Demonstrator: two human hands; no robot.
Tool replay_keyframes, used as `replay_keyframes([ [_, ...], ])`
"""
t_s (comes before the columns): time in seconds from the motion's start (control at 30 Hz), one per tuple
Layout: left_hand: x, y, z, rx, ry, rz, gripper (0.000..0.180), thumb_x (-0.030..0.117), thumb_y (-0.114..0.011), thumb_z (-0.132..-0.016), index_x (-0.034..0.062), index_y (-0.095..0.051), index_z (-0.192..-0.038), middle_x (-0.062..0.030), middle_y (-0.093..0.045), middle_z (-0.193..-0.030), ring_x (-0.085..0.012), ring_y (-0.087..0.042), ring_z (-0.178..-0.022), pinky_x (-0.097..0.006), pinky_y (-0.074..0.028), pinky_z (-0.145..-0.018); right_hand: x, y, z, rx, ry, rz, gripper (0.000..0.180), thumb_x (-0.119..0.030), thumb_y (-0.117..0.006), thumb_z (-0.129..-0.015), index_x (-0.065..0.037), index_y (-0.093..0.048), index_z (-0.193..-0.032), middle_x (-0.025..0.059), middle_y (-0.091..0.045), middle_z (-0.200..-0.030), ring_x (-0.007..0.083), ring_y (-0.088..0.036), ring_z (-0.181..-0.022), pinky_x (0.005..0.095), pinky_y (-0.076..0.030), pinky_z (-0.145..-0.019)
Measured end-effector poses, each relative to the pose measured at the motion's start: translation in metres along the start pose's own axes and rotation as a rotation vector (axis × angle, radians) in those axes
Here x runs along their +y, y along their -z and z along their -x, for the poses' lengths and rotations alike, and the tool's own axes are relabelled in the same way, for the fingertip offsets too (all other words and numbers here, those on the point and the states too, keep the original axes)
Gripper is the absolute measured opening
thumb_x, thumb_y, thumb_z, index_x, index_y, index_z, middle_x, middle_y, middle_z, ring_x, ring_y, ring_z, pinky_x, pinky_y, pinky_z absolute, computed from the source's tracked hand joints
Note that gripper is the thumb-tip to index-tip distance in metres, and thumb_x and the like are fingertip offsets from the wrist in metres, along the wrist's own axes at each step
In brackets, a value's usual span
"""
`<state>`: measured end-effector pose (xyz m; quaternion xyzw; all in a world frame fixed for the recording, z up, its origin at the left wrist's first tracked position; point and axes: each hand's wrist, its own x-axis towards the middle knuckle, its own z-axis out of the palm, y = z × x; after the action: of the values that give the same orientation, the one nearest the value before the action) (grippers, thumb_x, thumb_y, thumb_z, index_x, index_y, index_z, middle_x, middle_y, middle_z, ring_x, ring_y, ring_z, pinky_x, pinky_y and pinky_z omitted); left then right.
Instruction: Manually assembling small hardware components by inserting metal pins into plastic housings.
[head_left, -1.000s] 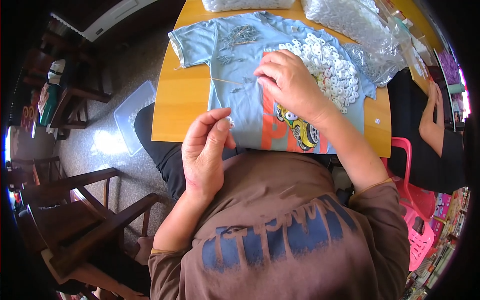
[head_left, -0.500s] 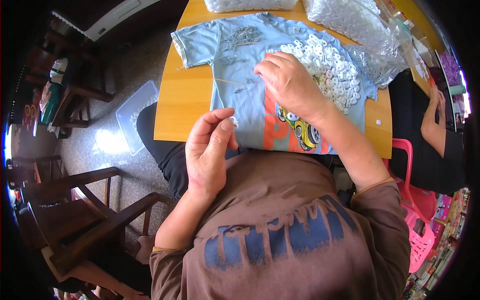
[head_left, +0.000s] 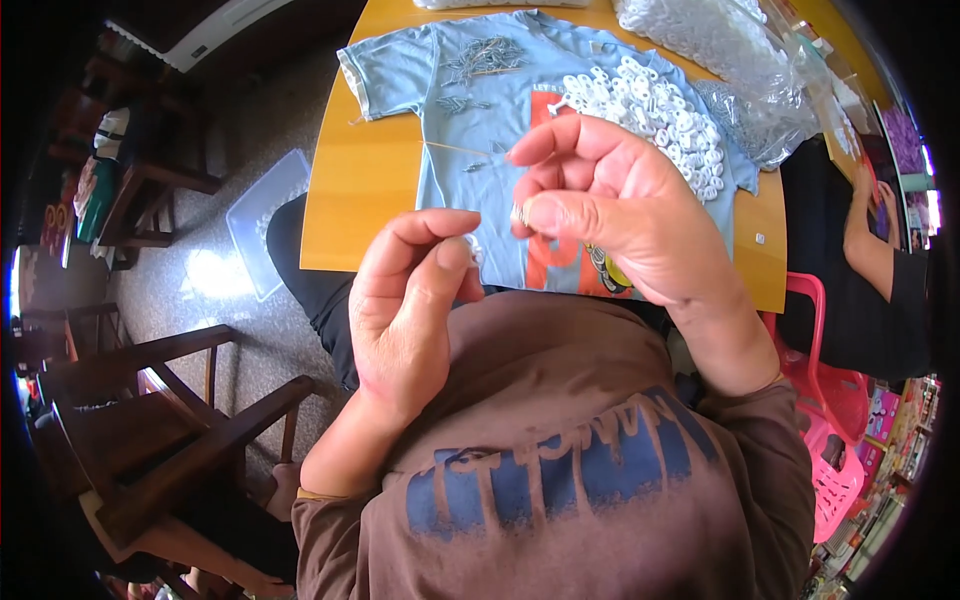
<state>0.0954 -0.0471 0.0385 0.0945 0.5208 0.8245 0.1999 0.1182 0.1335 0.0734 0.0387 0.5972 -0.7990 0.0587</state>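
Note:
My left hand (head_left: 400, 305) is raised at the table's near edge, its thumb and forefinger pinching a small white plastic piece (head_left: 473, 247) that is partly hidden. Facing it, my right hand (head_left: 640, 205) has a tiny metal piece (head_left: 521, 213) between thumb and fingers, too small to make out its kind. Under both hands a light blue T-shirt (head_left: 505, 225) is spread over the wooden table. White plastic pieces with holes lie in a pile (head_left: 670, 125) on its right side. Thin metal pieces form a heap (head_left: 488, 55) near the left sleeve, with smaller clusters (head_left: 462, 103) below.
Clear bags of white pieces (head_left: 705, 35) and metal pieces (head_left: 740, 115) stand at the back right. One white piece (head_left: 760, 239) lies on the tabletop (head_left: 350, 220). A pink chair (head_left: 835, 400) and another person's arm (head_left: 870, 250) are at right; a wooden chair (head_left: 200, 415) stands left.
My right hand has come back from over the shirt toward my left hand and turned palm inward, with a tiny metal piece in its fingers. My left hand has barely moved.

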Motion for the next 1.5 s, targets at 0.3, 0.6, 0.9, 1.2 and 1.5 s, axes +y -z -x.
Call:
replay_keyframes([
  [0.3, 0.012, -0.006, 0.008, -0.167, -0.120, -0.105, 0.015, -0.003, -0.048, -0.085, -0.0032, -0.055, -0.098, -0.0059, -0.052, -0.089, -0.0086, -0.052, -0.070, -0.020, -0.043, -0.063, -0.003, -0.011, 0.014, -0.110, -0.176, -0.171, 0.029, -0.006, -0.061, -0.081, 0.001, -0.049, -0.106, 0.0073, -0.059, -0.089, 0.0105, -0.057, -0.082, 0.0219, -0.047, -0.076],
  [0.6, 0.004, 0.003, 0.007, -0.225, -0.169, -0.236, 0.014, -0.008, -0.053, -0.080, -0.0031, -0.055, -0.093, -0.0055, -0.052, -0.087, -0.0069, -0.052, -0.068, -0.018, -0.042, -0.060, 0.004, -0.005, 0.013, -0.141, -0.212, -0.211, 0.028, -0.007, -0.061, -0.081, 0.002, -0.049, -0.104, 0.0086, -0.059, -0.088, 0.0121, -0.058, -0.082, 0.0230, -0.047, -0.076],
  [0.9, 0.001, 0.001, 0.006, -0.173, -0.080, -0.091, 0.010, -0.005, -0.055, -0.082, -0.0004, -0.051, -0.089, -0.0027, -0.052, -0.082, -0.0058, -0.050, -0.065, -0.017, -0.040, -0.058, 0.005, -0.012, 0.017, -0.088, -0.129, -0.162, 0.030, -0.006, -0.063, -0.080, -0.002, -0.049, -0.106, 0.0036, -0.057, -0.090, 0.0080, -0.055, -0.084, 0.0207, -0.044, -0.079],
  [1.2, -0.005, 0.000, 0.001, -0.139, 0.000, -0.046, 0.008, -0.001, -0.056, -0.083, 0.0005, -0.050, -0.089, -0.0015, -0.054, -0.077, -0.0045, -0.049, -0.063, -0.017, -0.039, -0.056, 0.015, -0.009, 0.017, -0.034, 0.040, 0.101, 0.024, -0.004, -0.060, -0.083, 0.000, -0.050, -0.104, 0.0032, -0.056, -0.089, 0.0073, -0.054, -0.083, 0.0205, -0.045, -0.076],
  [1.5, -0.003, -0.004, 0.004, -0.096, 0.037, -0.109, 0.009, -0.003, -0.057, -0.081, 0.0002, -0.052, -0.088, -0.0001, -0.054, -0.076, -0.0024, -0.047, -0.063, -0.015, -0.038, -0.056, 0.016, -0.011, 0.017, 0.012, 0.095, 0.130, 0.023, -0.005, -0.060, -0.083, 0.000, -0.050, -0.104, 0.0028, -0.056, -0.087, 0.0061, -0.054, -0.080, 0.0195, -0.045, -0.073],
])
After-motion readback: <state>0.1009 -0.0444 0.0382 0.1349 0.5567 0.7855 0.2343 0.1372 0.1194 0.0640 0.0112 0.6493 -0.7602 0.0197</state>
